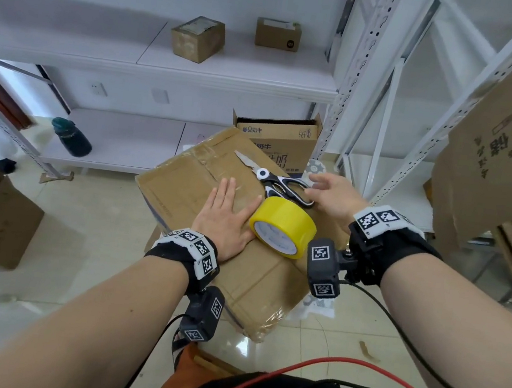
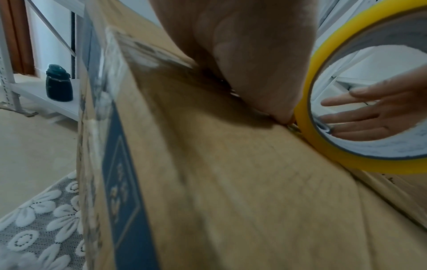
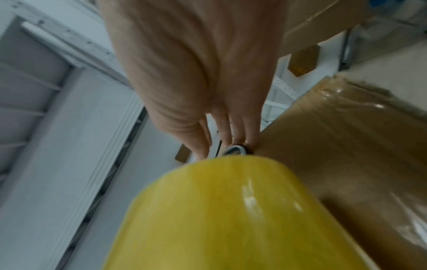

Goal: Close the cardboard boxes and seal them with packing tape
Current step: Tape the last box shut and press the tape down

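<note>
Evidently mid-sealing: cardboard box point(image 1: 213, 207) flaps pressed shut under flat, open left hand point(image 1: 228, 219); tape roll point(image 1: 283, 227) stood between the hands; open right hand point(image 1: 333, 195) reached over scissors point(image 1: 282, 182). Next, judged: scissors to be gripped, tape cut

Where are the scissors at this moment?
In the head view, the scissors lie on top of the closed cardboard box, just beyond the yellow tape roll, with the open right hand at their handles.
</note>
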Motion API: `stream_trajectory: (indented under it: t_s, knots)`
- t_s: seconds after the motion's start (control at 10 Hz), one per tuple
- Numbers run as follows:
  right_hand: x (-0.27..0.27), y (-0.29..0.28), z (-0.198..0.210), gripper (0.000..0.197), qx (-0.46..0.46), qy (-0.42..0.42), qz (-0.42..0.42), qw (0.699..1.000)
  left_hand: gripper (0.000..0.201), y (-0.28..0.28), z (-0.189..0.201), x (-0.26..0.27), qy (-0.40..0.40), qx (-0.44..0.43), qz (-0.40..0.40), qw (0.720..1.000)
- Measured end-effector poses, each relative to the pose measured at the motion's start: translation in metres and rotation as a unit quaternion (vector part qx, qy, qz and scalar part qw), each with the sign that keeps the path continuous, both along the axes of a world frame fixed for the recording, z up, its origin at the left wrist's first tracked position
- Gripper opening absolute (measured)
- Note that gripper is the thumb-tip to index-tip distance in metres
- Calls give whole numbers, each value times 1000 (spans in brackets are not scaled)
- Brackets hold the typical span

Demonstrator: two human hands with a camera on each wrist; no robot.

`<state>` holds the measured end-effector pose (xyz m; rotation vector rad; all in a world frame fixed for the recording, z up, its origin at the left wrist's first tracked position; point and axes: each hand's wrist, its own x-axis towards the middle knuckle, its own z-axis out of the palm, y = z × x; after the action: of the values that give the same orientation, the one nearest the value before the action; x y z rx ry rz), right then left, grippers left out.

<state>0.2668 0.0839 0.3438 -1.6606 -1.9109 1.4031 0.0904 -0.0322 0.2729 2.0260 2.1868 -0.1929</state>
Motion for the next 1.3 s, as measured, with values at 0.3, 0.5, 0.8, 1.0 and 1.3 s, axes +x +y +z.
stream_trajectory:
  t_s: [0.3,0.5,0.8,1.0,1.3]
  knots:
    - [-12,-34,23,43,-84,-7,182,980,69,5,-2,12,-1,3,-55,998]
    - [-6,-35,21,39,-120,10,152,981,68,4,0,13,-16,-15,-40,999]
    - [22,-36,31,30,-113,-88,188,972,68,6,1,13,-50,-28,-22,998]
    - [37,-40,34,46,-128,-158,197,959,69,6,2,13,-52,-39,-18,998]
    - [50,-50,30,26,-161,-140,172,962,69,7,1,15,-54,-43,-9,998]
